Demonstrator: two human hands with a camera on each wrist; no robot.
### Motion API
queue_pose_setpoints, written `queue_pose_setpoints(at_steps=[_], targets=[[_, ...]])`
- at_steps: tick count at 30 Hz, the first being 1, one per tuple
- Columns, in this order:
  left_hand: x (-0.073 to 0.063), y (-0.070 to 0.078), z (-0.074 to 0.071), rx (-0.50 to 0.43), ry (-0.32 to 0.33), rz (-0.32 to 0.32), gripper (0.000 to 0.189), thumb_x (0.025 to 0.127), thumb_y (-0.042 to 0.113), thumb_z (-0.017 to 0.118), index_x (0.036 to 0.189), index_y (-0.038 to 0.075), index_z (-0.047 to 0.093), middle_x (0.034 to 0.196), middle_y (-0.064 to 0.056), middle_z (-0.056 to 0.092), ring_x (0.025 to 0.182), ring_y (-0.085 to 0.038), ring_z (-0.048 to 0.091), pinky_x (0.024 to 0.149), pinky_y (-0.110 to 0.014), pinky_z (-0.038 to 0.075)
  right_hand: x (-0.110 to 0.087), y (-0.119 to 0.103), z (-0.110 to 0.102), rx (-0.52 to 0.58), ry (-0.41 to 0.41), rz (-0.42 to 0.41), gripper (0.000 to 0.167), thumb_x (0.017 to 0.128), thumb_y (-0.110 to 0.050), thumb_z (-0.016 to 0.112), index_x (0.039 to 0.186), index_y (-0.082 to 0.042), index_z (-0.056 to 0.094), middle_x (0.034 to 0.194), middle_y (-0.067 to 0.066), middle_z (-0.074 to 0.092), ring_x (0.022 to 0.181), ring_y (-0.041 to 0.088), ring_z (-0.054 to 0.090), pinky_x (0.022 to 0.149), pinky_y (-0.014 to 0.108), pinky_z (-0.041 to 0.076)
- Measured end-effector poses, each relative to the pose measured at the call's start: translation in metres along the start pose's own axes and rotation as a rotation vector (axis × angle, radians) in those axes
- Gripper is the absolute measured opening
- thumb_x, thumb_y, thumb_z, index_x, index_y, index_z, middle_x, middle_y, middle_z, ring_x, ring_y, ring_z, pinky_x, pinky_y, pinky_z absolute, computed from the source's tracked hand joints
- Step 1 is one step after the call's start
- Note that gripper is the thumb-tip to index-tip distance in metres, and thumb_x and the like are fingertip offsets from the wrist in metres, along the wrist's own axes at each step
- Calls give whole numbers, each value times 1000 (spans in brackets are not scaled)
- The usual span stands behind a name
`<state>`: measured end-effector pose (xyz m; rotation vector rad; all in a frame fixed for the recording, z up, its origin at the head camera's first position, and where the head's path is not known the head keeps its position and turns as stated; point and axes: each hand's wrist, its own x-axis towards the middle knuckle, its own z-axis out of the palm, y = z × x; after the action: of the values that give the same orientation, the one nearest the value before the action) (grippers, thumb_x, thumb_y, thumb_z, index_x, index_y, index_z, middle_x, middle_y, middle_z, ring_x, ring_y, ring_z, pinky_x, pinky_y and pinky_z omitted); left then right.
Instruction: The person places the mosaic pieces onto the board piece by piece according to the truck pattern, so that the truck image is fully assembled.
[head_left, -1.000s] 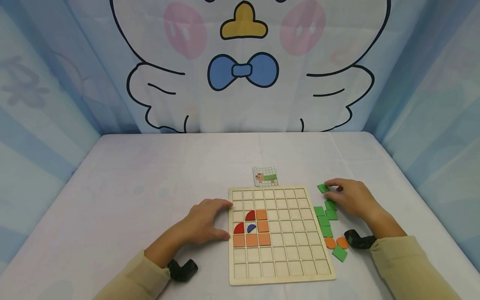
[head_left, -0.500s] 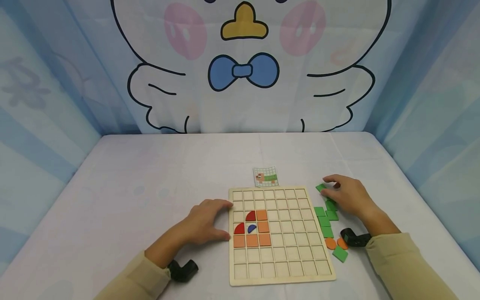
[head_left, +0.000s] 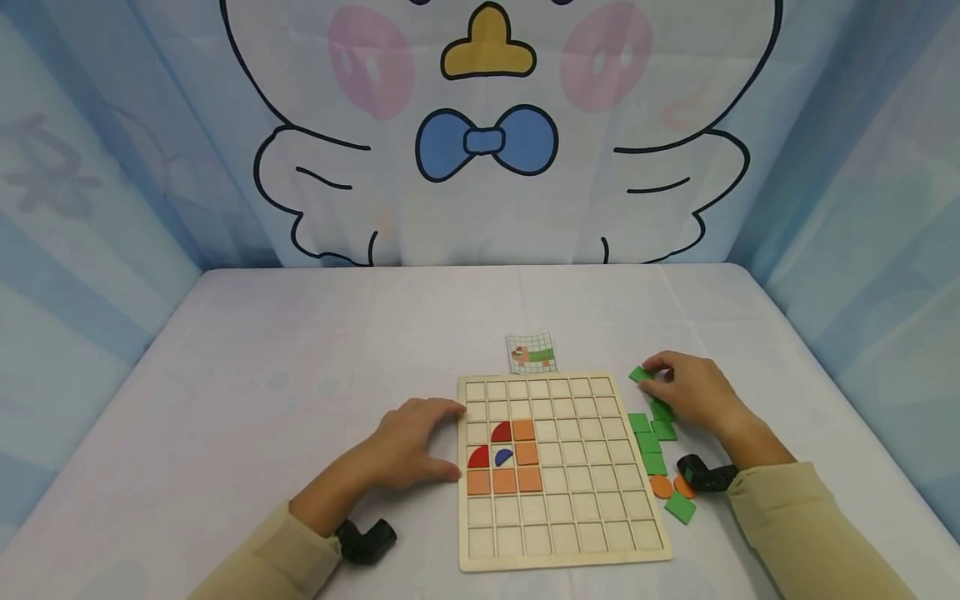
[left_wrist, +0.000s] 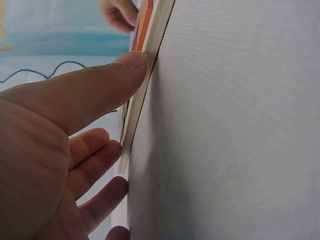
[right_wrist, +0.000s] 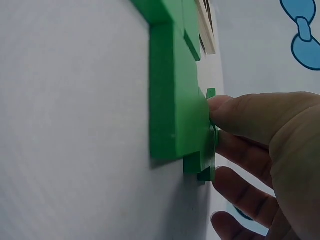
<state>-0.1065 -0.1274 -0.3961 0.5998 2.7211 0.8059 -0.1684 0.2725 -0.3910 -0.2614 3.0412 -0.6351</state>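
Head view, left hand (head_left: 405, 442): fingers spread, thumb and index touching the grid board (head_left: 577, 537) at nine o'clock, probably steadying it.
Head view, right hand (head_left: 697, 392): seems to pinch a green tile (head_left: 638, 374) outside the grid board, between one and two o'clock.
Head view, picture card (head_left: 531, 355): at twelve o'clock, likely for easy viewing.
Head view, orange discs (head_left: 661, 487): at three o'clock, presumably within reach.
Left wrist view, left hand: thumb tip against the grid board's edge.
Right wrist view, right hand: thumb and finger nearly together over green, contact partly hidden.

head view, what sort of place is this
Probably a curtained booth for tabletop puzzles: a cartoon backdrop behind, blue curtains on both sides, and a gridded board with coloured tiles on a white table.
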Motion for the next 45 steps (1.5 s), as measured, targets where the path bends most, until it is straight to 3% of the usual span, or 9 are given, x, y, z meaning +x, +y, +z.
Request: queue_pose_setpoints(at_steps=[14, 26, 36, 45], targets=[[0, 1, 0, 0, -4, -10, 72, 76, 28, 88, 139, 11, 56, 142, -6, 54, 133, -31, 43, 106, -57, 33, -4, -6, -3, 9, 7, -43, 34, 94, -18, 68, 120, 3, 66, 108, 21, 67, 97, 36, 59, 80, 51, 48], [0, 3, -2, 1, -13, -26, 73, 76, 28, 89, 140, 12, 55, 143, -5, 54, 134, -30, 43, 107, -56, 32, -23, -38, -10, 35, -1, -170, 28, 92, -16, 71, 116, -2, 70, 102, 13, 66, 89, 28, 57, 73, 44, 47], [0, 3, -1, 1, -12, -28, 73, 76, 28, 89, 139, 12, 55, 142, -6, 54, 134, -30, 43, 107, -56, 32, -37, -69, -1, 32, -26, -289, 21, 89, -12, 74, 109, -6, 73, 100, 5, 66, 85, 22, 56, 71, 39, 48], [-1, 3, -1, -7, -9, -18, 73, 76, 28, 89, 139, 11, 56, 142, -6, 54, 134, -31, 43, 107, -56, 32, -42, -82, 9, 3, -55, -373, 19, 88, -14, 76, 106, -10, 73, 99, -1, 67, 87, 18, 56, 72, 36, 49]])
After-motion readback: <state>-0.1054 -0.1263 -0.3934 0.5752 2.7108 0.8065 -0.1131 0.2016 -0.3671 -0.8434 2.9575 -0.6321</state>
